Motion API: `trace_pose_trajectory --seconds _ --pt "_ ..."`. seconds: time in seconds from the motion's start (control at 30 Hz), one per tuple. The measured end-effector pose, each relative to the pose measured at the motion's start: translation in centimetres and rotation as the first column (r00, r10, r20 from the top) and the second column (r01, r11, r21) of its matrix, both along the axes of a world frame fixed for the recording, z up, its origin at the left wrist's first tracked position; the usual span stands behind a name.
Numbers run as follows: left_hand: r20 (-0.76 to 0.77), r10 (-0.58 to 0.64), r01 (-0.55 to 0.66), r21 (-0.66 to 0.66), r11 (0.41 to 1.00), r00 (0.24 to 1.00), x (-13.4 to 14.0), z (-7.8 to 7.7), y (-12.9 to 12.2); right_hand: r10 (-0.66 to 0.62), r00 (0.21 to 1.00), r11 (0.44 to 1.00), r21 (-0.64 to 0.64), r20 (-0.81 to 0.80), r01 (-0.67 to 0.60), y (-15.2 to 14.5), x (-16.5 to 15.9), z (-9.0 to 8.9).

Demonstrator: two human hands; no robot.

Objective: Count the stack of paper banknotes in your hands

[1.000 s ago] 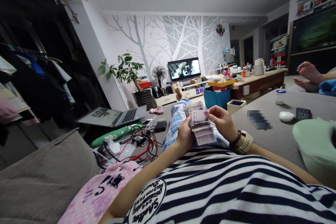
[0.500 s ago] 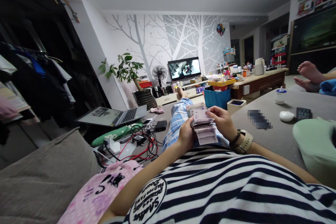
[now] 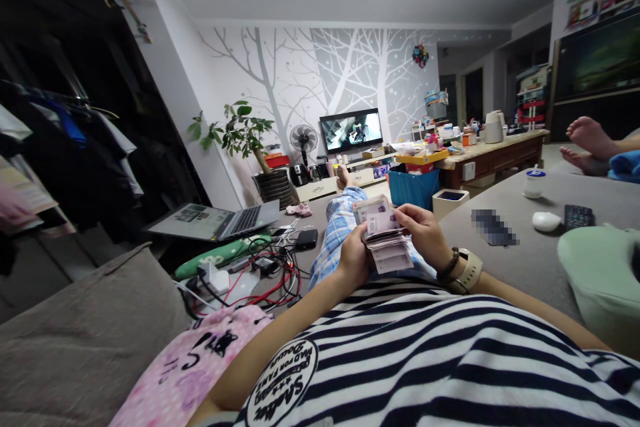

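A folded stack of banknotes (image 3: 387, 242), pale purple, is held above my lap. My left hand (image 3: 354, 257) is closed around the stack's left side, with the thumb on top. My right hand (image 3: 424, 235) pinches the right edge of an upper banknote (image 3: 383, 220) between thumb and fingers. Behind that note, further banknotes stand up with their printed faces showing, and the lower ends of others hang toward my striped shirt (image 3: 425, 347). A bracelet and a pale watch (image 3: 469, 270) sit on my right wrist. The fingers beneath the stack are hidden.
Left of my legs lie an open laptop (image 3: 210, 221), tangled cables (image 3: 280, 273) and a black box-like item (image 3: 307, 239). On the right are a blurred-out phone (image 3: 494, 227), a white mouse (image 3: 546, 221), a remote (image 3: 579, 216) and a green cushion (image 3: 600, 273). Another person's feet (image 3: 593, 140) rest beyond.
The upper notes have shifted, and more of the printed faces at the back now shows. My right hand has moved very slightly at the note's edge; my left hand stays around the stack.
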State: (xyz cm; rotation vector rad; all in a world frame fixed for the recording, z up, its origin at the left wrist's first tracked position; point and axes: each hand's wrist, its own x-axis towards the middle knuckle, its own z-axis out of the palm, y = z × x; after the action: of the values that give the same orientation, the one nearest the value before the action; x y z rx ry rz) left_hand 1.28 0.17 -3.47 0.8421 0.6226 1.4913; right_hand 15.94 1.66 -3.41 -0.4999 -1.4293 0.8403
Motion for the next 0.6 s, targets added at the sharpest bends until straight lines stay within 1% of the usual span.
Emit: trace_pose_trajectory --seconds 0.1,0.37,0.5,0.6 --pt "-0.005 -0.019 0.019 -0.046 0.999 1.0 0.12 0.16 -0.09 0.006 1.0 1.0 0.003 -0.002 -0.006 -0.07 0.0 0.02" --pt "-0.007 -0.055 0.054 -0.08 0.995 0.998 0.04 0.15 0.0 0.023 0.999 1.0 -0.004 -0.032 -0.023 -0.13 -0.09 0.02" --pt "-0.008 -0.042 0.042 -0.077 0.996 0.999 0.09 0.19 0.04 0.012 1.0 1.0 -0.003 -0.022 -0.012 -0.28 -0.06 0.03" --pt "0.018 -0.005 0.007 -0.083 0.997 1.0 0.19 0.27 0.1 0.04 0.999 0.999 -0.01 0.002 -0.04 -0.33 -0.02 0.0"
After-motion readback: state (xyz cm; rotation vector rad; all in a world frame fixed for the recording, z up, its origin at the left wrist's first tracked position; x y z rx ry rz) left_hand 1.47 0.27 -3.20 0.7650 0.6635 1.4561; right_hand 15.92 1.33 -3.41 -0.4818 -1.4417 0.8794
